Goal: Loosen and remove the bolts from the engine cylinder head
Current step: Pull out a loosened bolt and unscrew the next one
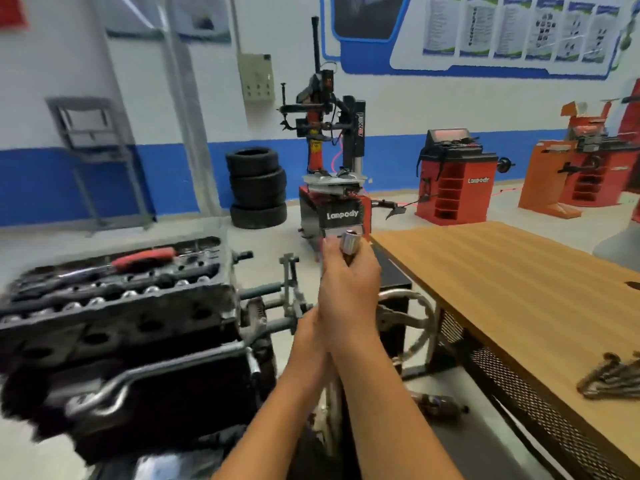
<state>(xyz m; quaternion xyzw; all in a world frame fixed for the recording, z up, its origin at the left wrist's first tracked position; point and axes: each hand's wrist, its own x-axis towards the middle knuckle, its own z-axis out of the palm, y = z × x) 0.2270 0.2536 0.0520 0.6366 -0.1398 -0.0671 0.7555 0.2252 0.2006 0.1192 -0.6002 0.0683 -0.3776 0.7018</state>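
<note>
A: What is the room like?

B: A workshop. The wall [398, 109] is white above a blue band, with poster panels [512, 29] high on the right, and the floor [194, 230] is pale grey. Along the wall stand a red tyre changer [332, 168], a red wheel balancer [453, 178] and a stack of tyres [258, 188].

A: And nearer the camera?

B: On the right, a wooden worktop [502, 289] with a dark mesh side; a blurred bunch of metal wrenches [613, 375] lies near its right edge. On the left sits the dark engine cylinder head [114, 341], on a stand with a metal handwheel [412, 327] beside it. An open socket set [114, 271] with a red-handled tool rests on top of the head. A bent chrome bar [145, 375] runs across its near face.

A: The hands?

B: Raised in the middle, between engine and worktop, pressed together. The right hand [349, 292] has its fingers wrapped around a tool topped by a chrome socket [349, 242]. The left hand [311, 334] is tucked below and behind it; I cannot tell how its fingers sit.
</note>
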